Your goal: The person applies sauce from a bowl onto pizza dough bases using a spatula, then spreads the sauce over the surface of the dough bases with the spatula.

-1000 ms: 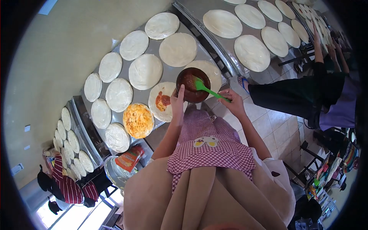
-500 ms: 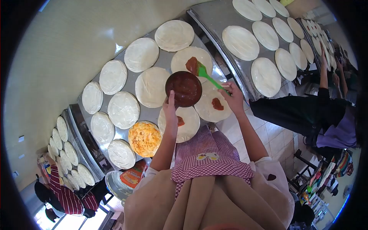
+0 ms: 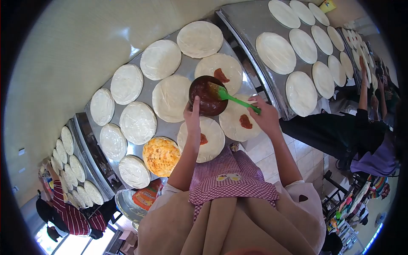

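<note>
My left hand grips the near left rim of a dark bowl of red sauce, thumb over the edge. In my right hand is the handle of a green brush or spatula; its head lies in the sauce, so I cannot tell which kind. Flat pale dough rounds surround the bowl. Red sauce patches sit on the far dough round, the right dough round and the near dough round. A dough round without sauce lies left of the bowl.
An orange-yellow topped round lies on the metal table, above a tub. More dough rounds cover a second metal table at right. A person in purple works on the right, another in stripes at left.
My right hand has brought the green tool from the far dough round back into the bowl. A sauce patch now shows on that round. The bowl stays in my left hand.
</note>
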Tool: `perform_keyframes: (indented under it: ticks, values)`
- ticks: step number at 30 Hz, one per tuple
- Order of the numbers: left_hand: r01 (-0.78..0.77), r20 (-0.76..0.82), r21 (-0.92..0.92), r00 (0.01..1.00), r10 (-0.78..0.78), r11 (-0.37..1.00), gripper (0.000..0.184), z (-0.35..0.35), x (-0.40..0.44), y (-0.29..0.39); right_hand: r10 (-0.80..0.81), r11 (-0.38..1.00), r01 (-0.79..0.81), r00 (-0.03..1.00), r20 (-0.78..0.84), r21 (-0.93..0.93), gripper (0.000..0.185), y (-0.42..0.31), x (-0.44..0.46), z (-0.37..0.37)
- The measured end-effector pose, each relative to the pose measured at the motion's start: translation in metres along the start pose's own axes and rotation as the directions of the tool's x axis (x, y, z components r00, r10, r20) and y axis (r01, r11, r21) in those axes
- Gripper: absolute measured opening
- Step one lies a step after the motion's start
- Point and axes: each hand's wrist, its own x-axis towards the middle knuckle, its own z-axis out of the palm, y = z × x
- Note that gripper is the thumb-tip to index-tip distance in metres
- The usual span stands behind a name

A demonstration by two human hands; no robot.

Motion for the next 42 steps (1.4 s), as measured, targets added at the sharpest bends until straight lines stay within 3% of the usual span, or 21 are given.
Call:
perform_keyframes:
  ticks: [2,7,11,16,20,23,25,26,29,32,33,36,37,40,41,42]
  values:
    - [-0.026,0.008,0.004,1.0,0.026,1.0,0.052,0.011,0.001,0.0,-0.01,0.985,0.01,1.0,0.004,-0.172,0.029,0.001,0.006,0.016]
    - [-0.115,-0.077,0.02,0.99,0.116,0.993,0.045,0.028,0.011,0.013,-0.003,0.959,-0.013,0.999,0.054,0.285,0.028,0.022,0.023,0.044]
    - [-0.049,-0.054,-0.03,0.997,0.047,0.998,0.048,0.029,0.033,0.022,0.077,0.787,-0.159,0.984,0.162,0.596,0.028,0.024,0.038,0.054]
    - [0.143,-0.009,-0.176,0.989,-0.147,0.974,0.051,0.025,0.062,0.031,0.067,0.698,-0.174,0.982,0.179,0.694,0.028,0.019,0.065,0.05]
    - [0.094,0.003,-0.299,0.995,-0.097,0.95,0.053,0.024,0.076,0.043,0.076,0.668,-0.153,0.988,0.137,0.729,0.029,0.004,0.095,0.041]
    - [0.037,-0.025,-0.276,0.999,-0.046,0.96,0.055,0.016,0.085,0.049,0.033,0.779,-0.005,0.999,-0.032,0.628,0.026,0.002,0.134,0.048]
    - [-0.005,-0.021,-0.29,1.0,-0.002,0.957,0.056,0.01,0.087,0.052,-0.123,0.959,0.19,0.947,-0.296,0.211,0.025,-0.008,0.162,0.054]
    - [0.009,-0.05,-0.286,0.998,-0.025,0.958,0.056,0.008,0.088,0.053,-0.235,0.97,0.242,0.891,-0.388,-0.033,0.025,-0.013,0.174,0.056]
    - [0.054,-0.102,-0.271,0.991,-0.084,0.961,0.056,0.002,0.092,0.055,-0.259,0.879,0.09,0.915,-0.31,-0.469,0.024,-0.027,0.201,0.055]
    - [0.061,-0.084,-0.266,0.993,-0.087,0.962,0.056,-0.006,0.096,0.054,-0.221,0.93,0.073,0.895,-0.387,-0.361,0.027,-0.024,0.204,0.05]
    - [0.041,-0.069,-0.268,0.996,-0.062,0.963,0.055,-0.007,0.095,0.055,-0.187,0.971,0.107,0.899,-0.397,-0.215,0.027,-0.032,0.194,0.041]
    - [0.023,-0.062,-0.275,0.997,-0.041,0.961,0.054,-0.013,0.1,0.051,-0.232,0.966,0.254,0.939,-0.252,0.056,0.027,-0.034,0.166,0.022]
    - [0.023,-0.068,-0.276,0.997,-0.044,0.961,0.053,-0.014,0.101,0.051,-0.186,0.965,0.213,0.968,-0.17,0.156,0.027,-0.039,0.155,0.017]
    - [-0.017,-0.128,-0.189,0.992,-0.007,0.982,0.048,-0.01,0.098,0.056,-0.21,0.976,0.207,0.977,-0.041,-0.066,0.026,-0.052,0.127,0.022]
    - [-0.09,-0.138,-0.117,0.988,0.074,0.989,0.046,-0.009,0.097,0.056,-0.118,0.964,0.116,0.993,0.008,-0.239,0.024,-0.063,0.12,0.027]
    - [-0.162,-0.139,-0.046,0.978,0.154,0.986,0.044,-0.007,0.096,0.055,-0.127,0.971,0.125,0.992,0.005,-0.202,0.025,-0.066,0.116,0.037]
